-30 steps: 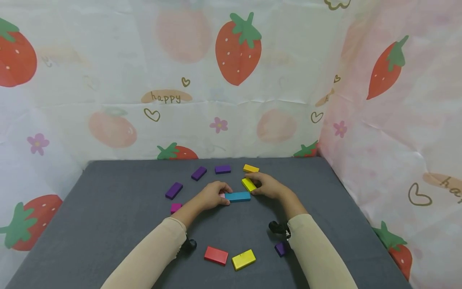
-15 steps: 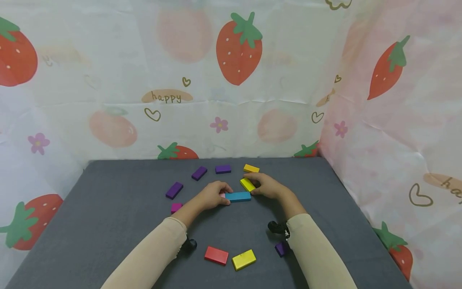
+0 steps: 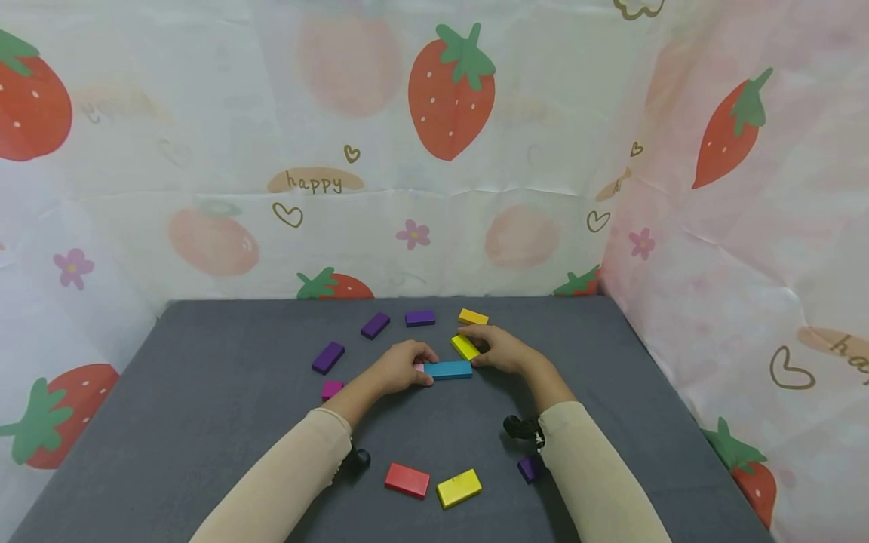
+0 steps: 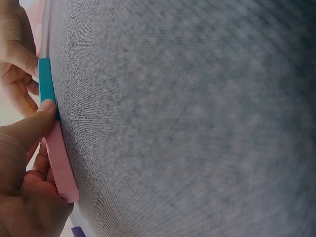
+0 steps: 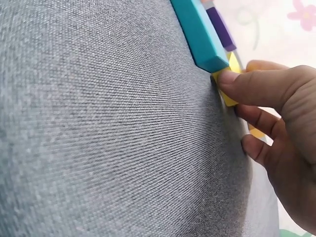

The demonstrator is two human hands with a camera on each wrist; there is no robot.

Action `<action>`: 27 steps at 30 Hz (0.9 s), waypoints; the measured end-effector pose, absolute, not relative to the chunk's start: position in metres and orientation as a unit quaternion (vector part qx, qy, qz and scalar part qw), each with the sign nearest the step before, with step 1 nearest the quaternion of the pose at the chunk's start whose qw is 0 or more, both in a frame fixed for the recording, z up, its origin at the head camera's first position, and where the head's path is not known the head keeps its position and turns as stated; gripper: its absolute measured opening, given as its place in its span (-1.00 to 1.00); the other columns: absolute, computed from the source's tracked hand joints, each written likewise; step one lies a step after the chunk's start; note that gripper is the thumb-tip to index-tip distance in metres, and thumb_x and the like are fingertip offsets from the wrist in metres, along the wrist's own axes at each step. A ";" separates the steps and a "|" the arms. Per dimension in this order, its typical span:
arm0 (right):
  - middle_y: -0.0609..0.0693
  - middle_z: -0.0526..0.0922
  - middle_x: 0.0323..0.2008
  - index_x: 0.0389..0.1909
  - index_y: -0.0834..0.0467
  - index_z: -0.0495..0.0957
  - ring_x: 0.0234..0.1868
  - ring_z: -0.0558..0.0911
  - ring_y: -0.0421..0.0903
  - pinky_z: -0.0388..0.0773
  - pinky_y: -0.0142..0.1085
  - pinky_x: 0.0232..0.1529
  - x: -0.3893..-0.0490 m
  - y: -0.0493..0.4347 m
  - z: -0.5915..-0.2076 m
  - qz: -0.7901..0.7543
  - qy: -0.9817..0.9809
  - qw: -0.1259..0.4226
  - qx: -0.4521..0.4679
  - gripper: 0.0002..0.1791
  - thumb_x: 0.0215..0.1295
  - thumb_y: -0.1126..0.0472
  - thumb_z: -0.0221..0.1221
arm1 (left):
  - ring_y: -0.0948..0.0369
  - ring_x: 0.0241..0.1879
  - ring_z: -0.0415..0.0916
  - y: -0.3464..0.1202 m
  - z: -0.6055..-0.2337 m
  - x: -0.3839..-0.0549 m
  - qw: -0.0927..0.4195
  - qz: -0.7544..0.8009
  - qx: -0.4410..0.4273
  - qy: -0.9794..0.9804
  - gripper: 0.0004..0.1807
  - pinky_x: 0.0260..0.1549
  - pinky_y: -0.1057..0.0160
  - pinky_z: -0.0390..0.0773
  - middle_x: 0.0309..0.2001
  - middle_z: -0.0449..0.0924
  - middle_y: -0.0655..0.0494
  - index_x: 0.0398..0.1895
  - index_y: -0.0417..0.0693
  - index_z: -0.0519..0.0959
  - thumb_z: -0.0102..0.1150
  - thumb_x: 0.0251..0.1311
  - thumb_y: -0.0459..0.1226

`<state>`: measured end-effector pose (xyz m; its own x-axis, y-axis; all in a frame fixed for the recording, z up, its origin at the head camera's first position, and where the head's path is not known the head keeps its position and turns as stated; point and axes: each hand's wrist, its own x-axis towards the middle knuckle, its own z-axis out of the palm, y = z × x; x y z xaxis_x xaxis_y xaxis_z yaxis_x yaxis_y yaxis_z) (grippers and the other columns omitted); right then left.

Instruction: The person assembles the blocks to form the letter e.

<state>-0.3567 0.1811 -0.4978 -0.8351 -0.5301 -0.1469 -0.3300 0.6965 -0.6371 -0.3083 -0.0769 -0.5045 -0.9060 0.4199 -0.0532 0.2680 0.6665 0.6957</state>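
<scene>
A blue block [image 3: 448,370] and a pink block [image 4: 62,168] lie end to end in one line on the grey cloth. My left hand [image 3: 400,366] pinches them near their join, thumb on the near side and fingers on the far side. In the left wrist view the thumb [image 4: 47,106] lies across the seam. My right hand [image 3: 502,350] pinches a yellow block [image 3: 465,348] between thumb and fingers. That block slants away from the blue block's right end, its near corner right at it. In the right wrist view the thumb covers part of the yellow block [image 5: 230,100].
Beyond the hands lie an orange-yellow block [image 3: 473,317] and several purple blocks [image 3: 420,318]. A magenta block [image 3: 331,390] is partly behind the left forearm. Nearer are a red block [image 3: 406,480], another yellow block [image 3: 459,489], and a dark purple block [image 3: 531,468] beside the right sleeve.
The yellow block in my right hand has shifted slightly left over the blue block's right end. My left hand and the blue and pink blocks have stayed put.
</scene>
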 end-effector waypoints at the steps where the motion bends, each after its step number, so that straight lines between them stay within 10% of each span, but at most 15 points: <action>1: 0.05 0.37 0.48 0.53 0.02 0.31 0.37 0.46 0.09 0.40 0.04 0.36 -0.357 0.181 -0.498 -0.309 0.906 0.162 -0.238 -0.26 0.36 0.32 0.32 | 0.16 -0.13 0.46 -0.077 -0.504 -0.308 0.105 0.361 0.190 0.907 -0.72 0.02 0.08 0.50 -0.09 0.58 0.10 -0.01 0.00 0.69 0.45 0.22 -0.25; 27: 0.07 0.38 0.47 0.53 0.03 0.31 0.37 0.45 0.11 0.41 0.05 0.35 -0.355 0.184 -0.495 -0.309 0.901 0.173 -0.252 -0.25 0.36 0.32 0.32 | 0.17 -0.11 0.47 -0.077 -0.503 -0.308 0.114 0.347 0.198 0.910 -0.70 0.07 0.08 0.50 -0.07 0.58 0.10 0.01 -0.01 0.69 0.45 0.22 -0.24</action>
